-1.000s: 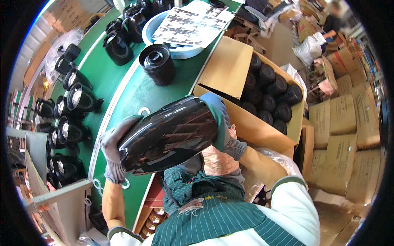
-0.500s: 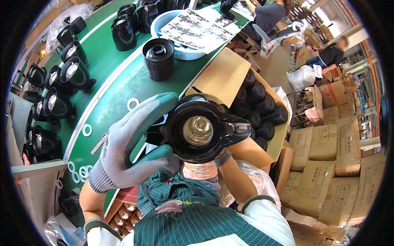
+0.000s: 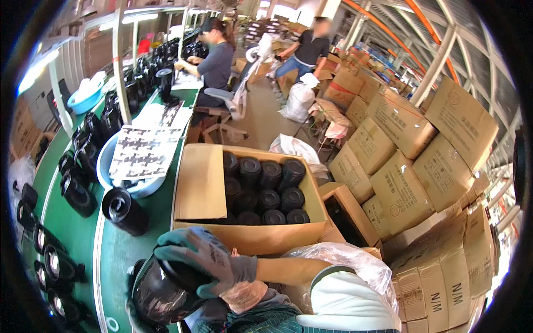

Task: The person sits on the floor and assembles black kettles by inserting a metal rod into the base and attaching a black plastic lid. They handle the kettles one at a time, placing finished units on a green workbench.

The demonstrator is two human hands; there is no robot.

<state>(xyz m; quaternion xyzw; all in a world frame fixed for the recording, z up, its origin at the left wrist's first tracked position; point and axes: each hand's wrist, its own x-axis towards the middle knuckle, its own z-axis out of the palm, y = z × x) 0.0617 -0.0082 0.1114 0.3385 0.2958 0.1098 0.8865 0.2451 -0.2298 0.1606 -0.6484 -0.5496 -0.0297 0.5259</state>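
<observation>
A glossy black jug (image 3: 164,294) is held low in front of me, tilted on its side. My right hand (image 3: 202,260), in a grey and green glove, is closed over its upper right part. Only a dark greenish edge, possibly my left glove, shows along the jug's left side; those fingers are hidden. On the green bench beyond the jug stands a stack of black round parts (image 3: 125,212). Next to that, a light blue basin (image 3: 105,161) carries printed sheets (image 3: 145,152).
An open carton (image 3: 266,236) of black cylindrical parts (image 3: 271,173) stands right of the bench (image 3: 161,208). Stacked brown cartons (image 3: 402,186) rise on the right. More black jugs (image 3: 58,263) line the bench's left. Two people (image 3: 216,58) are farther back, near a white sack (image 3: 300,102).
My view has swung up and to the right. The jug has tipped from mouth-up onto its side, and my right hand now shows on top of it. My left hand, open before, is mostly out of sight.
</observation>
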